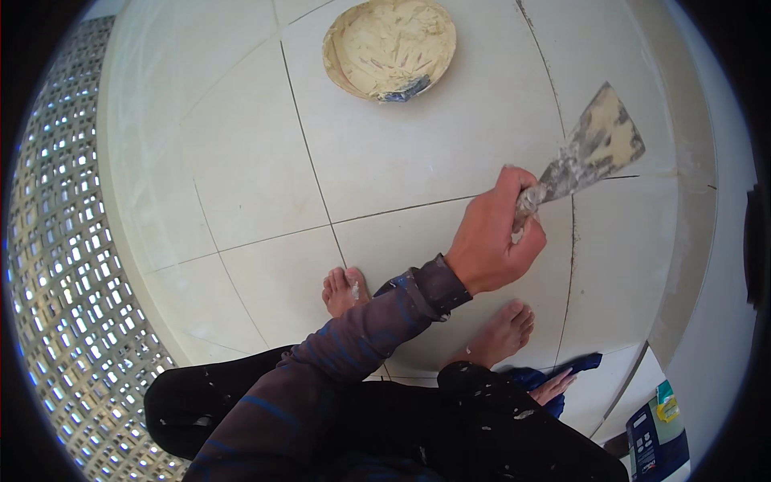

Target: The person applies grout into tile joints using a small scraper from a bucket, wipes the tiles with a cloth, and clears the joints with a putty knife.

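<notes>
My left hand point(496, 233) is closed around the handle of a putty knife point(604, 138), held out to the right over the tiles. Its wide blade points away to the upper right and is smeared with cream putty and dark patches. Low on the right, partly behind my knee, my right hand point(552, 387) has its fingers over a crumpled dark blue cloth point(590, 361); its palm is hidden. At the far middle sits a round bowl point(337, 74) of cream putty, with a grey-blue scrap point(405, 90) stuck at its near rim.
Pale floor tiles point(265, 173) with dark joints spread under my bare feet point(502, 336). A perforated lattice screen point(60, 209) curves along the left. At the right runs a wall base point(692, 185); a dark blue and white package point(654, 442) stands at the lower right.
</notes>
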`<state>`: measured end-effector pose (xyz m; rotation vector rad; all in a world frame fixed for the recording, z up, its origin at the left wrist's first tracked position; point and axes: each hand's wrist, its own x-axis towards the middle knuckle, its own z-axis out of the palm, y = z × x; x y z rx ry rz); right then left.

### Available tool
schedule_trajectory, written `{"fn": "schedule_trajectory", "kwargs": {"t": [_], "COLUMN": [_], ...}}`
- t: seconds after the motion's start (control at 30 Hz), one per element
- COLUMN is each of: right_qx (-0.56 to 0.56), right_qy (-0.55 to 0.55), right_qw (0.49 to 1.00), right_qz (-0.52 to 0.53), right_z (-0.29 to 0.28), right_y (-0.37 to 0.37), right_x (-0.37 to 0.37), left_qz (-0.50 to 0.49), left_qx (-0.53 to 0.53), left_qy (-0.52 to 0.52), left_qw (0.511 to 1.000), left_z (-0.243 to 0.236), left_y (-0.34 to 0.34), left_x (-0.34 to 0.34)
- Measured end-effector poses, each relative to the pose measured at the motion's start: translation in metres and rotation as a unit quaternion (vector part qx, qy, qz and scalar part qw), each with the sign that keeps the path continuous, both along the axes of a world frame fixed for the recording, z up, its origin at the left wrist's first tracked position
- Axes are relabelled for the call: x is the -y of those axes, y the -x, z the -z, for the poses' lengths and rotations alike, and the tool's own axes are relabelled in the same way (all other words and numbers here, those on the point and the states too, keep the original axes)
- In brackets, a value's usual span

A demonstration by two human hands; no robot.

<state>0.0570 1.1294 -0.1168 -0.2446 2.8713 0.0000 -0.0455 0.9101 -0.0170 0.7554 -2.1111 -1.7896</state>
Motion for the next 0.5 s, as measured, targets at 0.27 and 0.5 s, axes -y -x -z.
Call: {"fn": "schedule_trajectory", "kwargs": {"t": [0.27, 0.5], "right_qx": [-0.126, -0.032], "right_qy": [0.001, 0.061], "right_qw": [0.987, 0.943], "right_qz": [-0.1, -0.325], "right_z": [-0.005, -0.003], "right_y": [0.038, 0.171], "right_x": [-0.009, -0.043], "left_qz": [-0.313, -0.408], "left_qx": [0.17, 0.078], "left_qy": [0.406, 0.134], "left_qw": [0.842, 0.9], "left_z": [0.03, 0.061], "left_y": [-0.037, -0.045], "left_x": [0.203, 0.212]}}
